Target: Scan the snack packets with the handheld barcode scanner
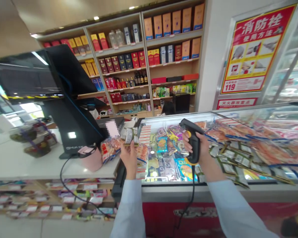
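My left hand (129, 157) is raised over the edge of the counter, shut on a small printed snack packet (129, 137). My right hand (197, 148) grips a black handheld barcode scanner (193, 140) with yellow trim, its nose tilted up and to the left. The scanner's black coiled cable (193, 185) hangs down past the front of the chest freezer. To the left of my left hand, a clear bag of orange snacks (110, 149) rests by the counter edge, close to the packet.
A glass-topped freezer (161, 120) full of bright snack packets stands under my hands. To the left are a white counter (22, 155), a black checkout terminal (74, 122) and a pink cup (90, 158). Bottle and boxed-liquor shelves (149, 56) fill the back, where a person's head (168, 108) shows.
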### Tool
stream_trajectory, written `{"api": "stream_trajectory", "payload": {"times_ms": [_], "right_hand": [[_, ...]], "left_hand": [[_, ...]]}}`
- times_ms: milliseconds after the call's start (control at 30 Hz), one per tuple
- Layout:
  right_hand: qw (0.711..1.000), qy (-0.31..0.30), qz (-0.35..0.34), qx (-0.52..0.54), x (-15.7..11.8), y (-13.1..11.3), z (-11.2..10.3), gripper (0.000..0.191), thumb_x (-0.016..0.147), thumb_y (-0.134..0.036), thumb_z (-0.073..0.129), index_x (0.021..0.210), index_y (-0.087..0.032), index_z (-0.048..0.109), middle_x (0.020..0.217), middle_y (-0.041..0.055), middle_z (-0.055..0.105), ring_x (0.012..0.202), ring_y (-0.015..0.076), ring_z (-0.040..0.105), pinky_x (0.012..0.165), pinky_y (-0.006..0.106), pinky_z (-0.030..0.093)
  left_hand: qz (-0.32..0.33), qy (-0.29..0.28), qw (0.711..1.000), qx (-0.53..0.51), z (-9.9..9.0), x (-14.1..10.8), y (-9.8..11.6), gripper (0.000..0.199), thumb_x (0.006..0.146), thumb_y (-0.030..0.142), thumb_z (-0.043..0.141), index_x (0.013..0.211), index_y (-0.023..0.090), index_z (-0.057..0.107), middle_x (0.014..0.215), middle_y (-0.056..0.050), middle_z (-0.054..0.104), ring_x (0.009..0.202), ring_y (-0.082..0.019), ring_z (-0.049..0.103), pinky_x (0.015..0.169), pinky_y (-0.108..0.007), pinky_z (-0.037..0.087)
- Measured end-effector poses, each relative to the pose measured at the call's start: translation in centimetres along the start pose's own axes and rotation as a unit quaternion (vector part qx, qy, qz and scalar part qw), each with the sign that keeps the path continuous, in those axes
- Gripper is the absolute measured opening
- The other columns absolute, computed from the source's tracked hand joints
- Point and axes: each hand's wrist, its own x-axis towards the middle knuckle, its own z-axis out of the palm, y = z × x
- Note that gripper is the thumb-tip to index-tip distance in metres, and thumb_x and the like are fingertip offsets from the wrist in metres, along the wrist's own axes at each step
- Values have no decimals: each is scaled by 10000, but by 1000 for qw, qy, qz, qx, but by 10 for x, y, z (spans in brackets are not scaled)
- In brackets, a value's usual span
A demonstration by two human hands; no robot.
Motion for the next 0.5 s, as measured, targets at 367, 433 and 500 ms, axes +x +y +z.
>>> {"api": "stream_trajectory", "payload": {"times_ms": [367,433,500], "right_hand": [[987,-22,97,126,48,135,2,253,762,-428,602,767,-190,518,671,-5,497,423,75,376,317,188,362],[984,-12,125,130,47,149,-1,252,754,-424,611,762,-189,520,665,1,507,425,83,390,319,199,367],[981,-9,145,130,45,157,-2,254,752,-423,616,765,-184,530,666,5,517,432,87,404,326,199,374]], "left_hand": [[-68,23,972,226,-60,-11,-70,453,889,409,494,1245,131,462,855,-120,669,733,-249,653,719,-396,511],[-54,-15,954,295,-58,-21,-78,400,895,414,482,1182,138,505,892,-126,644,811,-267,637,773,-424,498],[-25,-37,937,347,-55,-26,-83,363,899,423,473,1111,135,536,968,-143,614,920,-283,608,842,-449,478]]}}
